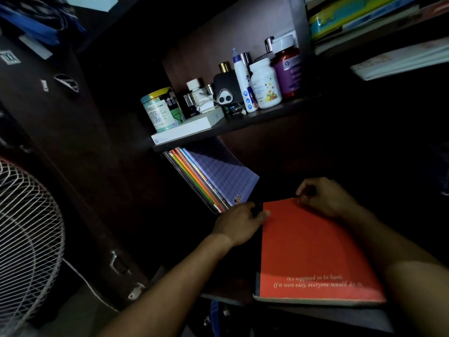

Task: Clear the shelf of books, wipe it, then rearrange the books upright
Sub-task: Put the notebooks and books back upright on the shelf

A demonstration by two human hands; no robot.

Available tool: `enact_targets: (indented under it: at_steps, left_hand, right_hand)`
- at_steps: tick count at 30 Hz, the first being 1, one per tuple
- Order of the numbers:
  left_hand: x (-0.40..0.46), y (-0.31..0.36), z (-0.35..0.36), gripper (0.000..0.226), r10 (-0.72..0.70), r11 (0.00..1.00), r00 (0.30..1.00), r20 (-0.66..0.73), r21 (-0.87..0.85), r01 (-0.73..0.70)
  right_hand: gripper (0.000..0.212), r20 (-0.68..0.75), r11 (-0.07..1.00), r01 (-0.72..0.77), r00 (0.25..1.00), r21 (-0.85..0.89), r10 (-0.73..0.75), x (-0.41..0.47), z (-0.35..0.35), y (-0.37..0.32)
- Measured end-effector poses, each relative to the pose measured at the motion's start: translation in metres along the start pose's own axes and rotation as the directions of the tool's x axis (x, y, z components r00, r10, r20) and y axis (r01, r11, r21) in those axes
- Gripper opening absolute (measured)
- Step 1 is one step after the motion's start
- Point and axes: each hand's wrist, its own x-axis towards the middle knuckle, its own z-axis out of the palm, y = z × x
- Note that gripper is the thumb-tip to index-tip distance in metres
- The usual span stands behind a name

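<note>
**Red book held at the lower shelf**

Red and flat, the book (313, 251) lies at the front of the dark lower shelf (340, 312) under both my hands. My left hand (239, 222) grips its far left corner, fingers curled at the edge. My right hand (323, 195) seems to pinch the far edge, though shadow hides those fingers. Just left, thin notebooks (213, 181) lean in a row. Bottles (264, 81) crowd the upper shelf (243, 121).

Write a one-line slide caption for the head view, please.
Both hands, left and right, hold a red book at the lower shelf, beside leaning books.
</note>
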Motion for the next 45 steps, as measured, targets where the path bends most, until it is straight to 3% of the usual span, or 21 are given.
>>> enact_targets:
  at_steps: [2, 5, 7, 9, 14, 17, 22, 25, 29, 33, 37, 42, 45]
  left_hand:
    - [-0.013, 0.014, 0.006, 0.064, -0.116, 0.986, 0.99, 0.077, -0.112, 0.124]
    - [-0.014, 0.014, 0.011, 0.04, -0.22, 0.91, 0.966, 0.138, -0.327, 0.254]
    - [-0.011, 0.005, 0.011, 0.038, -0.269, 0.809, 0.955, 0.128, -0.507, 0.296]
    - [-0.011, -0.01, 0.011, 0.045, -0.304, 0.73, 0.95, 0.077, -0.621, 0.284]
    - [-0.042, -0.052, -0.01, 0.039, -0.352, 0.683, 0.923, -0.159, -0.718, 0.137]
    - [-0.068, -0.102, -0.022, 0.041, -0.463, 0.695, 0.823, -0.328, -0.711, 0.108]
    - [-0.115, -0.118, -0.044, 0.025, -0.549, 0.79, 0.504, -0.667, -0.612, 0.05]
    - [-0.115, -0.106, -0.045, 0.029, -0.534, 0.811, 0.458, -0.711, -0.584, 0.039]
    - [-0.1, -0.099, -0.04, 0.04, -0.545, 0.809, 0.391, -0.742, -0.588, 0.012]
    - [-0.087, -0.096, -0.05, 0.046, -0.471, 0.869, 0.361, -0.805, -0.494, 0.034]
    - [-0.075, -0.094, -0.056, 0.051, -0.306, 0.948, 0.403, -0.862, -0.316, 0.042]
    - [-0.055, -0.098, -0.066, 0.054, -0.428, 0.897, 0.476, -0.768, -0.423, 0.124]
    - [-0.042, -0.103, -0.068, 0.047, -0.45, 0.875, 0.468, -0.761, -0.481, 0.058]
  right_hand:
    - [0.017, -0.043, 1.0, -0.019, 0.999, 0.017, 0.019, 0.0, 0.001, -0.001]
    - [0.012, -0.067, 0.997, -0.042, 0.997, 0.061, 0.046, -0.001, 0.006, -0.006]
    - [0.007, -0.088, 0.992, -0.051, 0.994, 0.115, 0.061, -0.005, 0.009, -0.011]
    - [0.005, -0.125, 0.982, -0.032, 0.991, 0.184, 0.056, -0.006, 0.012, -0.015]
    - [0.013, -0.09, 0.986, 0.053, 0.995, 0.161, -0.038, -0.009, 0.019, -0.025]
    - [0.012, -0.034, 0.991, 0.073, 0.997, 0.11, -0.069, -0.012, 0.018, -0.026]
    - [0.014, 0.06, 0.972, 0.093, 0.995, -0.214, -0.082, -0.018, 0.023, -0.035]
    - [0.011, 0.086, 0.93, 0.092, 0.994, -0.355, -0.066, -0.021, 0.026, -0.041]
    - [0.016, 0.081, 0.917, 0.082, 0.995, -0.391, -0.055, -0.021, 0.027, -0.042]
    - [0.015, 0.065, 0.923, 0.086, 0.996, -0.376, -0.066, -0.02, 0.03, -0.04]
    - [0.016, 0.06, 0.925, 0.08, 0.996, -0.371, -0.061, -0.018, 0.03, -0.039]
    - [0.016, 0.061, 0.931, 0.076, 0.996, -0.358, -0.058, -0.017, 0.029, -0.039]
    - [0.017, 0.063, 0.935, 0.076, 0.996, -0.346, -0.058, -0.017, 0.029, -0.038]
